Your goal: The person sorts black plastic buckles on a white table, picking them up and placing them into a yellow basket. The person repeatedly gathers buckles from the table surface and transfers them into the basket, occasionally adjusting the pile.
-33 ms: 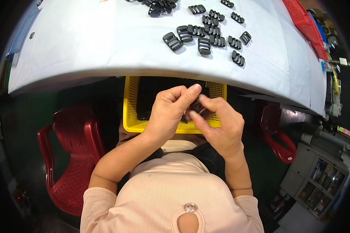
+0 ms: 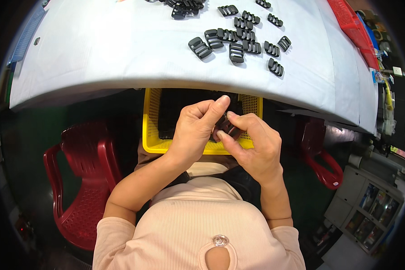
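Note:
My left hand (image 2: 193, 130) and my right hand (image 2: 252, 144) meet over a yellow mesh basket (image 2: 150, 121) that rests on my lap. Between their fingertips they pinch one small black plastic part (image 2: 224, 127), most of it hidden by the fingers. The basket holds more dark parts, which are hard to make out. Just beyond it is a table under a white cover (image 2: 99, 49). Several black ribbed plastic buckles (image 2: 238, 40) lie in loose rows on it, and a denser heap of buckles (image 2: 184, 6) lies at its far edge.
A red plastic chair (image 2: 81, 180) stands at my left and another red chair (image 2: 319, 153) at my right. A red tray (image 2: 351, 27) lies along the table's right side. A grey shelf unit (image 2: 369, 207) stands at the lower right.

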`<state>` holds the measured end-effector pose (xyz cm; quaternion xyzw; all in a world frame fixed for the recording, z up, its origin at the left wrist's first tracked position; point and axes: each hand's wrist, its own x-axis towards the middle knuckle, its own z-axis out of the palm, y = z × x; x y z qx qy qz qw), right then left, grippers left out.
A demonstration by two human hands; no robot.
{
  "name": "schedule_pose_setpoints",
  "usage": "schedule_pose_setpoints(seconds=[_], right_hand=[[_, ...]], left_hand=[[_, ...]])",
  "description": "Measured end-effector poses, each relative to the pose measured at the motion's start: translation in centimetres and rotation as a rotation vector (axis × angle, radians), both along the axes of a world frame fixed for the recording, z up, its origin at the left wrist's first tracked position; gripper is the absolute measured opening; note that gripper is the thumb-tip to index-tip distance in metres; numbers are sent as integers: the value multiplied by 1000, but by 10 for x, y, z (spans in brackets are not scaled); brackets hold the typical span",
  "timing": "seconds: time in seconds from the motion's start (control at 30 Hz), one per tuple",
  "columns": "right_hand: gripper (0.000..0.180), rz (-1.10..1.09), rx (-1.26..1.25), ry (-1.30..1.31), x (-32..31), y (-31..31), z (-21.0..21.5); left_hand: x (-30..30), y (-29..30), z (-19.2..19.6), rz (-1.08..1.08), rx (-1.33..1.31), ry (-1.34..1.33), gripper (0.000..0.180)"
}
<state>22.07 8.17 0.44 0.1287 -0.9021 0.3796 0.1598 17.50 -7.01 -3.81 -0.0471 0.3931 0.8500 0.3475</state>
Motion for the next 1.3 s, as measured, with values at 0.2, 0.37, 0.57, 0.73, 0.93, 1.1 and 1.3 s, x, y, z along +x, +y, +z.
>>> schedule_pose_setpoints(seconds=[0.2, 0.37, 0.57, 0.73, 0.93, 1.1, 1.3], right_hand=[[36, -16, -699, -504, -4, 18, 5], [41, -62, -975, -531, 0, 10, -4], [40, -149, -876, -427, 0, -6, -11], [30, -205, -893, -431, 0, -9, -10], [17, -359, -911, -351, -2, -13, -21], [31, -321, -799, -405, -1, -17, -22], [39, -219, -871, -426, 6, -17, -21]], left_hand=[[-2, -3, 7, 18, -113, 70, 22], [-4, -1, 7, 57, -111, -63, 23], [0, 3, 8, 134, -134, -52, 22], [5, 7, 11, 179, -169, 16, 20], [28, 20, 3, 206, -159, 127, 14], [14, 17, 0, 236, -202, 74, 17], [7, 12, 2, 165, -204, 56, 19]])
